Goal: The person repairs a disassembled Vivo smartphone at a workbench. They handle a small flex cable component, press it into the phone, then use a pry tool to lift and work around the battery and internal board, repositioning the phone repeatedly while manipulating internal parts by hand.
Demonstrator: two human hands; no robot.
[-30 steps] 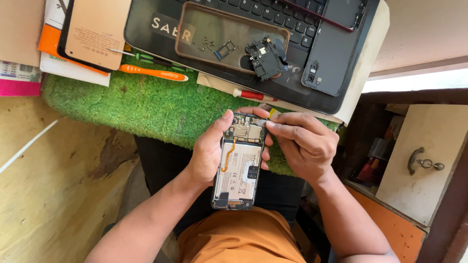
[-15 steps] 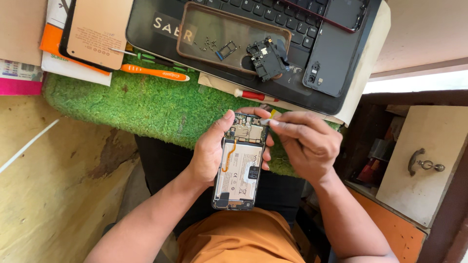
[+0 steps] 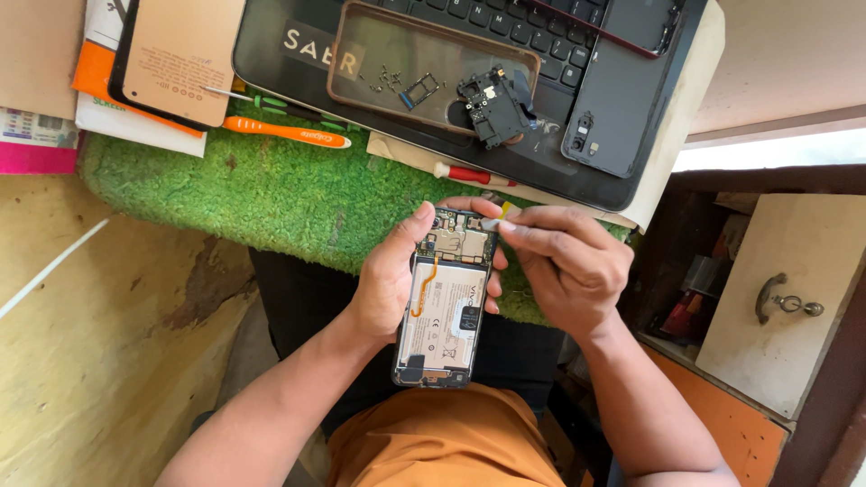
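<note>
Holding open phone [image 3: 444,302] over green mat's [image 3: 271,194] near edge, your left hand [image 3: 390,280] wraps it. Right hand [image 3: 564,266] pinches small tool [image 3: 492,223] at top corner. Step looks like lifting tiny part; next needs gentle, steady pull.

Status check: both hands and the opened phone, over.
Left hand cradles the opened phone, back cover off. Right hand pinches a small tool at its top edge. Nothing in the way.

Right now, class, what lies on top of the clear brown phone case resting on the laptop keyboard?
On the clear brown phone case lie tiny loose screws, a small blue card tray and a black camera module. The laptop keys beneath are dimmed by its tint.
</note>
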